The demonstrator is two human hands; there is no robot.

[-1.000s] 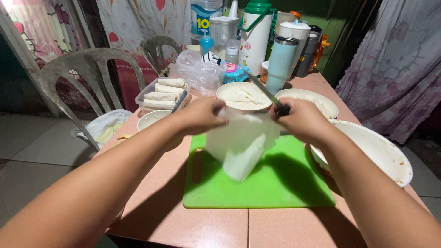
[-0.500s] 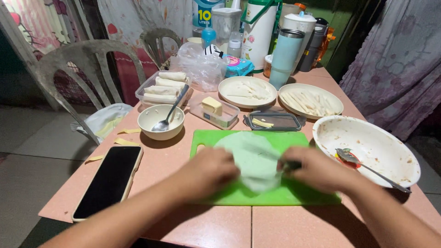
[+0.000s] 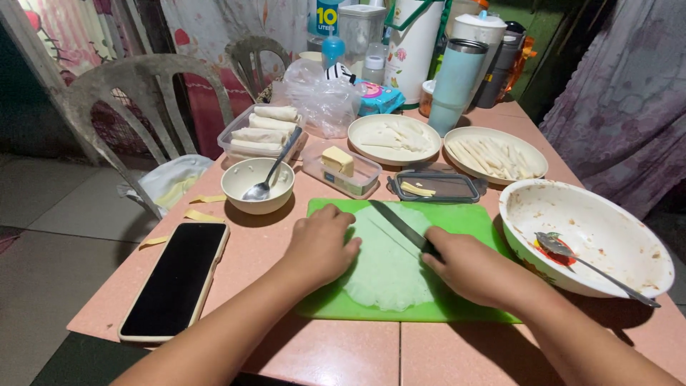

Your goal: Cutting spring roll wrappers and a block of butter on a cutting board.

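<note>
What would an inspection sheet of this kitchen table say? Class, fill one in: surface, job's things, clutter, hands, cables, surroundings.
Surface: pink table, under a green cutting board.
Job's things: thin white wrapper flat on the board; knife blade across it.
Clutter: phone, small bowl with a spoon, butter tub, two plates of strips, big bowl, tub of rolls, flasks.
Hands: left hand pressing on the wrapper; right hand with its grip on the knife handle.
Cables: nothing seen.
Surroundings: plastic chair, curtains, tiled floor.
</note>
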